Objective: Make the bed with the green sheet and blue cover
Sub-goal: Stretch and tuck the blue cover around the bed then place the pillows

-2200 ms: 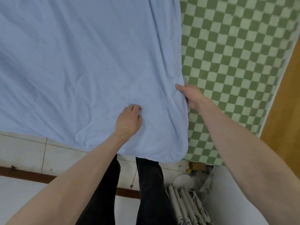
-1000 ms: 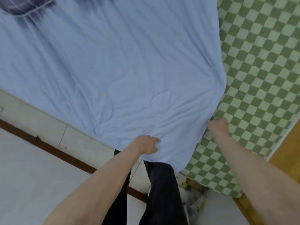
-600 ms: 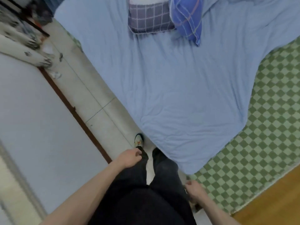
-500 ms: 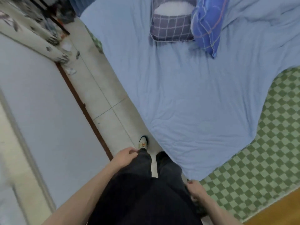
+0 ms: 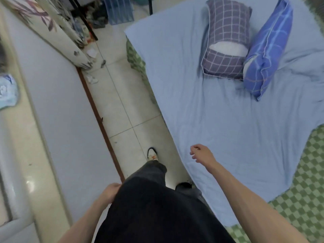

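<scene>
The light blue cover [image 5: 228,123] lies spread over most of the bed, with wrinkles near the pillows. The green checkered sheet [image 5: 301,195] shows at the lower right corner and along the bed's left side [image 5: 135,57]. My right hand [image 5: 201,153] hovers over the cover's near left edge with loosely curled fingers, holding nothing. My left hand [image 5: 110,192] hangs beside my hip against my dark trousers, partly hidden by them, and holds nothing.
A grey checked pillow [image 5: 226,41] and a blue plaid pillow [image 5: 268,48] lie on the cover at the far end. A narrow tiled aisle [image 5: 122,106] runs between the bed and a white wall [image 5: 57,106]. Clutter and a floral curtain [image 5: 52,27] stand at the aisle's far end.
Both hands let go of the cover's corner. I turned and stepped along the aisle toward the pillows. My right hand rose over the cover's edge; my left hand dropped to my hip.
</scene>
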`<state>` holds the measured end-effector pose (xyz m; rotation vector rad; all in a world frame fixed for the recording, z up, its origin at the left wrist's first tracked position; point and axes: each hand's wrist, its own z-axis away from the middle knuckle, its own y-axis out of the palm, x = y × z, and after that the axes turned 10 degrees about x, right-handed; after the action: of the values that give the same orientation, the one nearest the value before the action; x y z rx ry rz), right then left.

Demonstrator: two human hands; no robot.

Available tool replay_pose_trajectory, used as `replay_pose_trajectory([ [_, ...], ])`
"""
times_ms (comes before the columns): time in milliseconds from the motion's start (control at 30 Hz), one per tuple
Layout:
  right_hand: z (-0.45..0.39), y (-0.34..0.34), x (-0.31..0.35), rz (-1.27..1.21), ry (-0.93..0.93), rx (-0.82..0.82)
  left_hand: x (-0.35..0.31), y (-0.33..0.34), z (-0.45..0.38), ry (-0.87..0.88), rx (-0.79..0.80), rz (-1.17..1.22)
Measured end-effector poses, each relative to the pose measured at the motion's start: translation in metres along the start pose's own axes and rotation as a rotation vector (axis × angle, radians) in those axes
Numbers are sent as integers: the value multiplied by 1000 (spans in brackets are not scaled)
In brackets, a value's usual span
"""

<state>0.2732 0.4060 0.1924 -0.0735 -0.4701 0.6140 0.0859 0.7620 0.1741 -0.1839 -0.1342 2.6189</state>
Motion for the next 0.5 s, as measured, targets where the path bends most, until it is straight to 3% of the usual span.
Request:
replay_pose_trajectory([
  [133, -13, 24, 40, 41, 118, -25, -47, -94, -14, 8, -15, 174],
  [300, -31, 39, 80, 29, 290, 14, -135, -210, -31, 152, -28, 106],
  [500, -103, 42, 161, -11, 356, 41, -228, -321, -67, 272, -57, 176],
])
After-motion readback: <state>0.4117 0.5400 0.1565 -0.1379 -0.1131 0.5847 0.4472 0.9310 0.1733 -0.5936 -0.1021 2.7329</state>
